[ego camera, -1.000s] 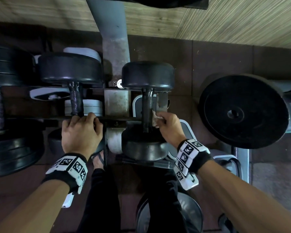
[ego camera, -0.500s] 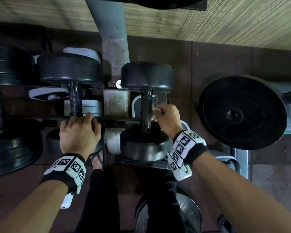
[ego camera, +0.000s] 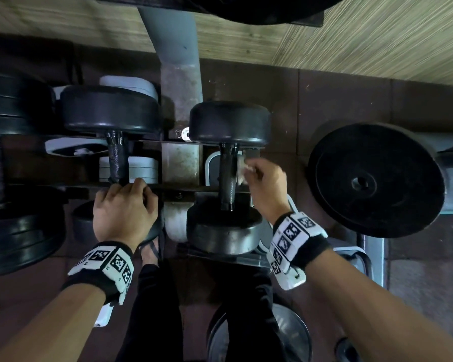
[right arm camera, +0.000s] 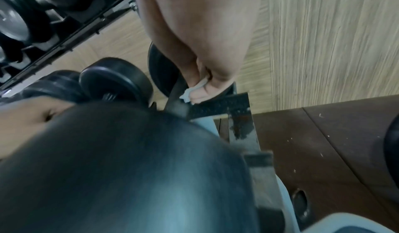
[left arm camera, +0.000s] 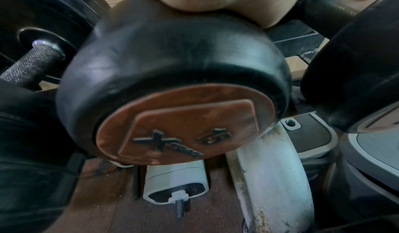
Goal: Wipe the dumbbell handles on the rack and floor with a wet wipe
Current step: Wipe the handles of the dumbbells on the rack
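White wet wipe (right arm camera: pixel 195 87), pinched by right hand (right arm camera: pixel 202 48), shows clearest at wrist.

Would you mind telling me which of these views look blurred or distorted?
Head view: mostly sharp, dim, wide-angle curvature, right hand slightly smeared. Left wrist view: black rubber dumbbell head soft, close. Right wrist view: heavy motion blur, white wet wipe barely resolved.

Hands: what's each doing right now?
Left hand: fingers curled over the near end of the left dumbbell.
Right hand: pinching the wet wipe beside the dumbbell handle.
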